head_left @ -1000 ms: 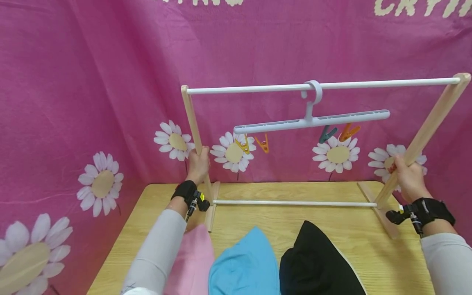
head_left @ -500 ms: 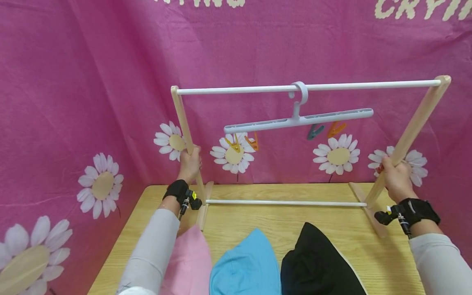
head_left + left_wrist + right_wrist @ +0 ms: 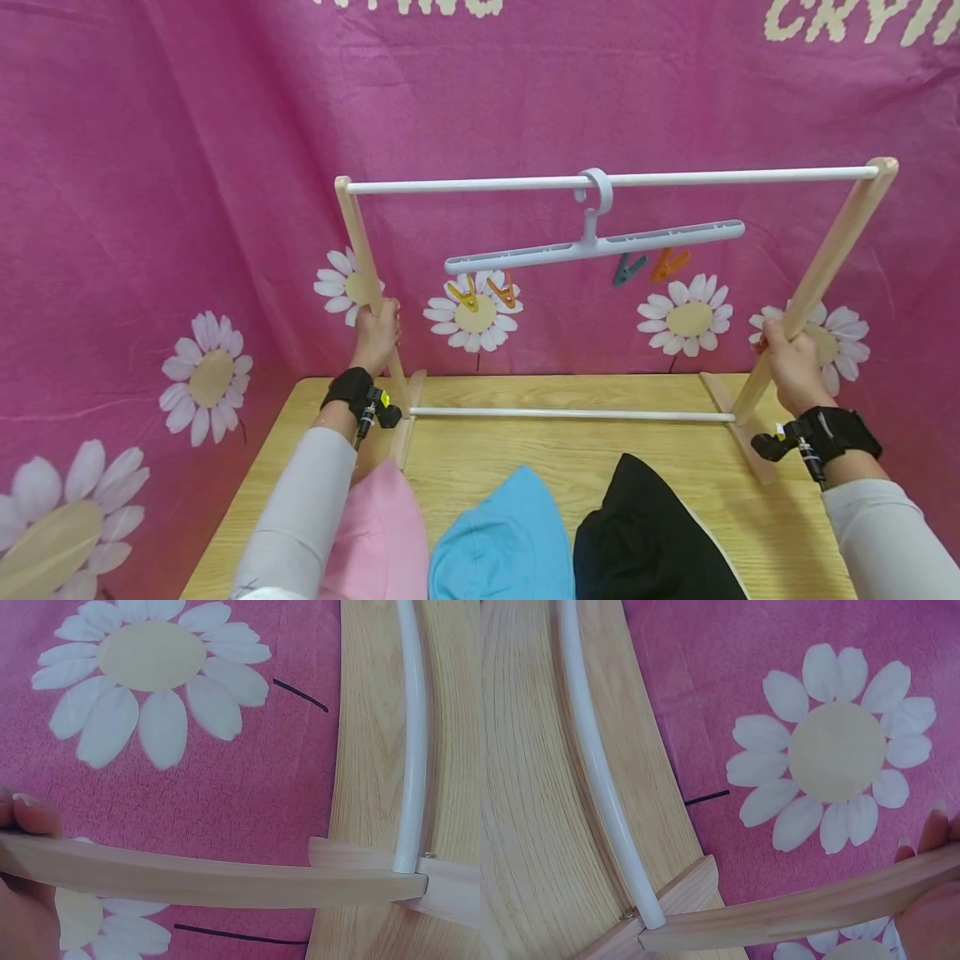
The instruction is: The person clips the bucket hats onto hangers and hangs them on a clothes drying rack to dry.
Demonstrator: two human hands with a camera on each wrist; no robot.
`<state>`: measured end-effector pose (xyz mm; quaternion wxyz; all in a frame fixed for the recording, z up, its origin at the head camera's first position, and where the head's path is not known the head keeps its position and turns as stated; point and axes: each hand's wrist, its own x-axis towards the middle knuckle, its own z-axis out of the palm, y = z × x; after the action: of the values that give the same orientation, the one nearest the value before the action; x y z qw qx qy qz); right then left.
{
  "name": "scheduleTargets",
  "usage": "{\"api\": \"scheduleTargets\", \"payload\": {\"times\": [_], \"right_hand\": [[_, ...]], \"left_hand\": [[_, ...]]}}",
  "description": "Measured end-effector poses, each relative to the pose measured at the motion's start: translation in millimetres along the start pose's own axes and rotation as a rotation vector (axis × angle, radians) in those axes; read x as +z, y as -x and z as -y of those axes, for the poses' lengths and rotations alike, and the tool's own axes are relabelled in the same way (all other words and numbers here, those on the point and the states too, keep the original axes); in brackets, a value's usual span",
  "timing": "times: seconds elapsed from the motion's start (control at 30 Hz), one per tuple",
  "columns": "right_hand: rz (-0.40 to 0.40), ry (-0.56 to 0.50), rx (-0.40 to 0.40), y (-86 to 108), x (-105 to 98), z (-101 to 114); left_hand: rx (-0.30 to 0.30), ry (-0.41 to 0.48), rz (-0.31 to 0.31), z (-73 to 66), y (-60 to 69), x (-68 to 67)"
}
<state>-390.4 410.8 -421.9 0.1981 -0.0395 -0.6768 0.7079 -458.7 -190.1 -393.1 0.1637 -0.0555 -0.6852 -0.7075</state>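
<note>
Rack [image 3: 480, 184], long axis running left to right. Left hand [image 3: 376, 337] grips the left upright [image 3: 362, 248]; right hand [image 3: 797, 367], the right upright [image 3: 834, 250].

I see a long, pale grey left sleeve [image 3: 302, 507] with a small dark scribble [image 3: 248, 587], and a matching right sleeve [image 3: 892, 537]. The left wristband [image 3: 347, 387] and right wristband [image 3: 846, 432] are broad and black, each bearing a stubby black camera [image 3: 389, 415], a dab of yellow [image 3: 385, 399] and a dark cable [image 3: 363, 425].
</note>
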Motion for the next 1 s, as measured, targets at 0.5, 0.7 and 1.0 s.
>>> {"api": "scheduleTargets", "payload": {"times": [0.5,0.7,1.0], "right_hand": [[-0.003,0.044,-0.016,3.5,11.8,-2.5],[-0.005,0.188,-0.014,9.2,18.2,-4.4],[-0.007,0.327,-0.004,9.8,21.6,-2.8]], "left_hand": [[-0.012,-0.009,0.0,-1.0,3.1,-13.9],[-0.044,-0.032,0.001,-1.4,4.7,-22.3],[-0.041,-0.048,0.028,-32.1,23.8,-19.3]]}}
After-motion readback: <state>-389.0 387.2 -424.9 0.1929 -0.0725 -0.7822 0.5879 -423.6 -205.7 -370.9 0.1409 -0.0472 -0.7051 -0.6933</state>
